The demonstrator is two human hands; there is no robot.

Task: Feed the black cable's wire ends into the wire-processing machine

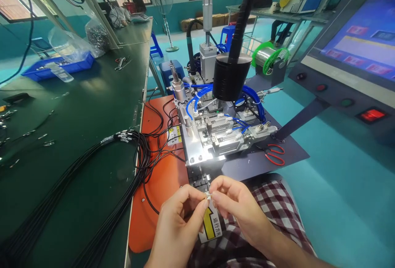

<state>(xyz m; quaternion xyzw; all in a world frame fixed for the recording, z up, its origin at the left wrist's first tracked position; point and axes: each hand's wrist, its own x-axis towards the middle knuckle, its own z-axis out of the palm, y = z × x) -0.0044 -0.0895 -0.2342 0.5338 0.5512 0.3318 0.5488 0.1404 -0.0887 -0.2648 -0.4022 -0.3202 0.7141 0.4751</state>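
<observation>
My left hand (pixel 180 224) is closed in a pinch at the front of the machine. Close beside it, my right hand (pixel 237 202) is pinched too, the fingertips of both nearly meeting. Between them shows a small pale, shiny piece (pixel 208 196), too tiny to name. A black cable runs from the bundle (pixel 143 148) toward my left hand; its end is hidden there. Just beyond my fingers lies the machine's narrow dark metal track (pixel 199 179). A label with a yellow arrow (pixel 210 227) sits below my hands.
The bench machine (pixel 216 132) carries blue air hoses and cylinders. Red-handled scissors (pixel 275 154) lie on its dark base. A control panel (pixel 345 74) stands at right, beyond a solder wire spool (pixel 270 59). On the green bench (pixel 101 107) are a blue tray (pixel 58 68) and wrenches (pixel 120 63).
</observation>
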